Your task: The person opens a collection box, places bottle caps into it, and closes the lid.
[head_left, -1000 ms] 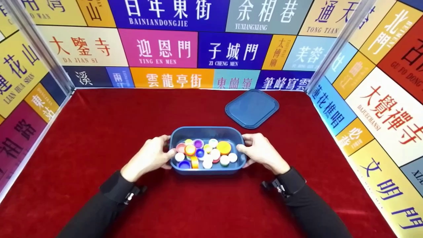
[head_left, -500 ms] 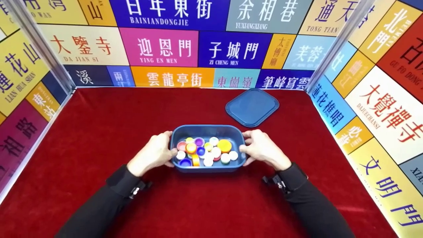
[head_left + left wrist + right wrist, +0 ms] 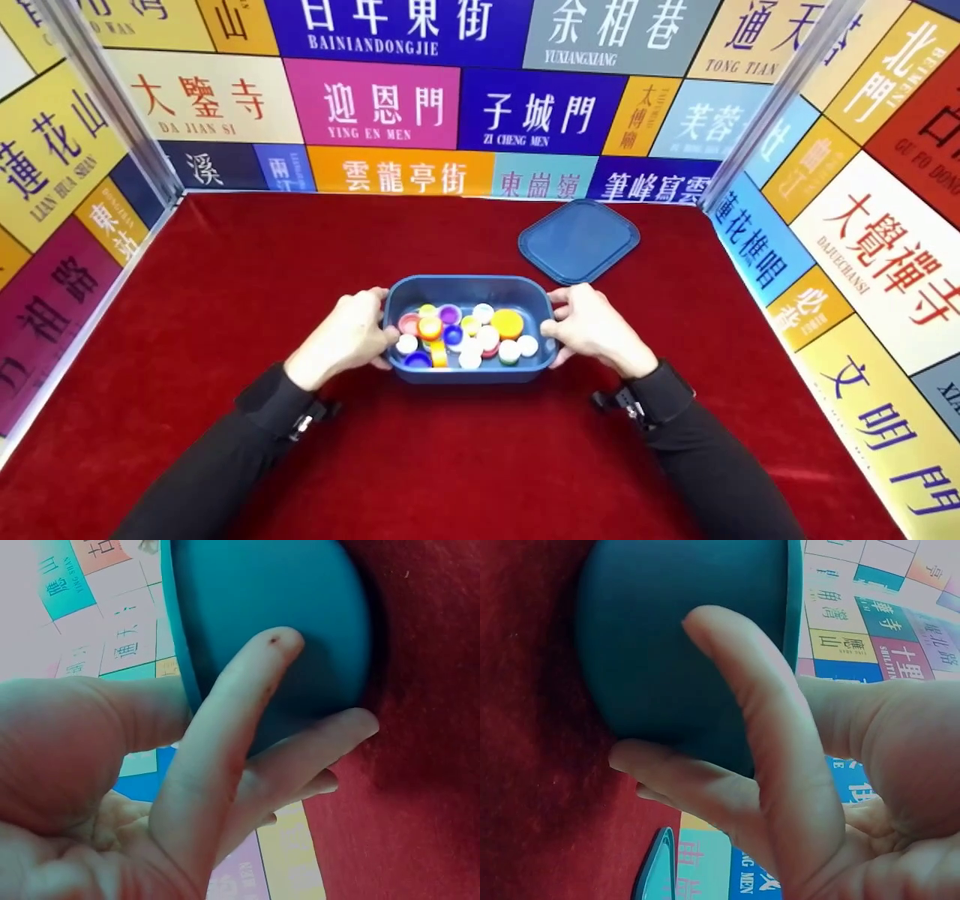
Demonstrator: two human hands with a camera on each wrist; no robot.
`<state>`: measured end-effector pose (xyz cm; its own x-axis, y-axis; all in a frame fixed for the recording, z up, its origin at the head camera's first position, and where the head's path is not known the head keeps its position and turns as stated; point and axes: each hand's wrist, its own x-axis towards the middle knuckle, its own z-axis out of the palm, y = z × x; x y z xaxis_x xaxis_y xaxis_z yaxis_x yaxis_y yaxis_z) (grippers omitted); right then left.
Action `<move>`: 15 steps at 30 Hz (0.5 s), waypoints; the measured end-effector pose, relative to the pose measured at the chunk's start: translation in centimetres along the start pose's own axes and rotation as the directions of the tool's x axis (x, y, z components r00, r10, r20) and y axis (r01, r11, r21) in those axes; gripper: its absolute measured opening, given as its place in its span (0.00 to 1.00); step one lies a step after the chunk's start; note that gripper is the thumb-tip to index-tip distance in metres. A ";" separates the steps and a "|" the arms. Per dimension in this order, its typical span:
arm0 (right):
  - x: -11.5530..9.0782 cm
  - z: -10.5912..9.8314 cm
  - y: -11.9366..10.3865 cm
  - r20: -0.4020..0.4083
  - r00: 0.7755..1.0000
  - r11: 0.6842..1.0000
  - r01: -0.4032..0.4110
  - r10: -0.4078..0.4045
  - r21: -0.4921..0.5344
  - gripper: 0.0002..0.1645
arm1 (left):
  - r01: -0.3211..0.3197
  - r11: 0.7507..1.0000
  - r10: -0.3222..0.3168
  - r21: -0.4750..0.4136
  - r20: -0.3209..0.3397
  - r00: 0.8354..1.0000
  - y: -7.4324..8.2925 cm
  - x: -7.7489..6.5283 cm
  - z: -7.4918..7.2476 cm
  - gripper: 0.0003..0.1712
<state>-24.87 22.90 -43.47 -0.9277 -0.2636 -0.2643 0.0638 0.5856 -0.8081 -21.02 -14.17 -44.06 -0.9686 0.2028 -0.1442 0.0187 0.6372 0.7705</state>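
Note:
A dark blue plastic box [image 3: 471,375] without its lid sits in front of me, with several coloured bottle caps [image 3: 507,324] lying inside, white, orange, purple, blue and pink among them. My left hand [image 3: 346,330] grips its left end, thumb over the rim and fingers along the outer wall. At the opposite end my right hand [image 3: 596,330] holds it the same way. In the left wrist view, the fingers [image 3: 217,727] lie against the box's outer side [image 3: 285,600]. The right wrist view has the index finger [image 3: 757,690] pressed along the wall [image 3: 682,675].
A matching blue lid [image 3: 579,241] lies flat on the red cloth [image 3: 315,240] behind the box to the right. Printed panels [image 3: 375,105] with large characters wall in the table at the back and both sides, joined by metal corner posts [image 3: 780,105].
Both hands have kept their grip on the box, which appears slightly higher in the head view. The head view itself has shifted a little. The caps lie much as before.

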 end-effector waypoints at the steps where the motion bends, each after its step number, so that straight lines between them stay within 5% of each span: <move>1: -0.1 -0.1 0.0 0.000 1.000 1.000 -0.001 0.001 -0.009 0.36 | 0.000 1.000 0.000 -0.008 0.005 1.000 0.0 0.0 0.1 0.40; 15: 0.2 0.0 -0.9 -0.012 1.000 0.999 0.024 -0.025 -0.029 0.35 | -0.055 0.997 0.053 -0.049 -0.030 0.998 -0.2 0.0 -0.3 0.42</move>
<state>-25.06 22.36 -42.82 -0.9335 -0.2684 -0.2377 0.0305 0.6012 -0.7985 -21.13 -14.57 -44.04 -0.9732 0.2139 -0.0842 0.0594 0.5881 0.8066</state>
